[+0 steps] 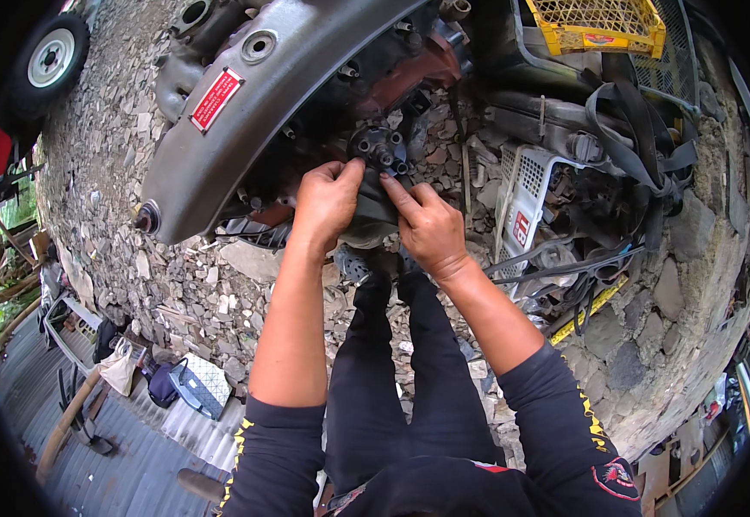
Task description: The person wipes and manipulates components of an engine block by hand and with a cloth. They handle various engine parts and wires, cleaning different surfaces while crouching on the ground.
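A dark round distributor cap (377, 148) with several stubby terminals sits low on the side of the engine (306, 86). At its near rim, my left hand (328, 200) is closed, thumb and forefinger pinched at the cap's left edge. My right hand (431, 226) meets the same rim from the right; its forefinger reaches to the cap while the other fingers curl in. Both thumb and finger tips partly hide the lower edge of the cap. Below it, a dark rounded engine part (371, 215) shows between my wrists.
The grey valve cover (194, 164) with a red label arches over the left. A yellow crate (599, 30), dark straps (625, 129) and a white perforated basket (521, 202) of scrap parts lie right. Rubble covers the ground; a wheel (51, 59) stands far left, corrugated sheets (125, 457) near left.
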Motion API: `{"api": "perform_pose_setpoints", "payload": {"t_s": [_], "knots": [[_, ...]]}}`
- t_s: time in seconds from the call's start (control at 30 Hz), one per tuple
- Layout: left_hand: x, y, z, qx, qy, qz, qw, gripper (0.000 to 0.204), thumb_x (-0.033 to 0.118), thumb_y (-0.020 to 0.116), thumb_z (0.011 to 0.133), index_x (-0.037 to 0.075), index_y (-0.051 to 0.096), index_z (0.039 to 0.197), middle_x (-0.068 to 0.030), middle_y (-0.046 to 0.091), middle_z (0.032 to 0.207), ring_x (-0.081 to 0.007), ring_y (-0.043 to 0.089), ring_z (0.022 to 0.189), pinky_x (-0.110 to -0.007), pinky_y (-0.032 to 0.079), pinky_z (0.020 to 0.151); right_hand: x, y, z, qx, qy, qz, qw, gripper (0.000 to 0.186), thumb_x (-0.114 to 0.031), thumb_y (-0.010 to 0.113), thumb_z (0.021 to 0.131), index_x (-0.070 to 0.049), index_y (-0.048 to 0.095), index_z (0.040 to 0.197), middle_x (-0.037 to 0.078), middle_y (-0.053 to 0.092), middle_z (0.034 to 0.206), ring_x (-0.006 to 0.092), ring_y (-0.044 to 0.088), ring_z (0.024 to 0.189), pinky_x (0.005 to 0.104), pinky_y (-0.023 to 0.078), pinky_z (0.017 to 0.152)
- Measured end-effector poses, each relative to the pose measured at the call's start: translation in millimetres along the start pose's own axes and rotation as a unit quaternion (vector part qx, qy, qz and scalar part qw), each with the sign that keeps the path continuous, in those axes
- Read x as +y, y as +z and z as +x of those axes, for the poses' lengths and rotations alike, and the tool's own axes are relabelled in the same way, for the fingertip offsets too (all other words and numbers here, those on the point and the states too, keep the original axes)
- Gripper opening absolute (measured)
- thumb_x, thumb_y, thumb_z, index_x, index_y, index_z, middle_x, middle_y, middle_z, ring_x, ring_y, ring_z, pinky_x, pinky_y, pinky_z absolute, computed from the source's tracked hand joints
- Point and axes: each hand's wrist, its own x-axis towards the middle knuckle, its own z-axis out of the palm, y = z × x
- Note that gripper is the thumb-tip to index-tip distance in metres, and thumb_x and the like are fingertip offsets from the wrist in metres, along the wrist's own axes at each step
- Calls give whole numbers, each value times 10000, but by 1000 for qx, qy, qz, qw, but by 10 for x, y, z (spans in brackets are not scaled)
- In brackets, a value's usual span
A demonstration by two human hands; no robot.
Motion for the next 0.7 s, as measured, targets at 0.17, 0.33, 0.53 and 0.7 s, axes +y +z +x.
{"api": "perform_pose_setpoints", "payload": {"t_s": [0.17,0.33,0.53,0.7], "knots": [[-219,-77,-25,85,36,-23,995,330,260,567,931,-57,653,896,-55,655,770,-106,554,676,-285,468,628,-30,35,150,57,-31,54,996,374,-51,635,777,-164,655,1133,65,553,766,269,614,667,371,518,592],[-394,-161,-2,95,88,-24,991,319,272,592,928,-37,666,949,-47,671,820,-100,578,720,-274,481,662,-50,103,181,151,62,178,970,150,-21,659,785,-81,634,920,94,635,815,288,636,687,352,524,618],[-76,-220,-183,-41,76,-26,996,245,226,677,900,2,657,998,-22,666,843,-65,579,734,-211,481,672,-150,57,105,134,81,196,968,242,27,653,761,-88,666,974,91,617,811,254,631,664,342,514,590],[-48,-111,-132,50,242,10,969,140,139,660,889,28,605,954,-22,627,798,-75,541,718,-241,464,652,-150,31,153,90,66,120,986,309,8,633,761,-137,692,1028,79,571,801,264,613,638,360,514,577]]}}
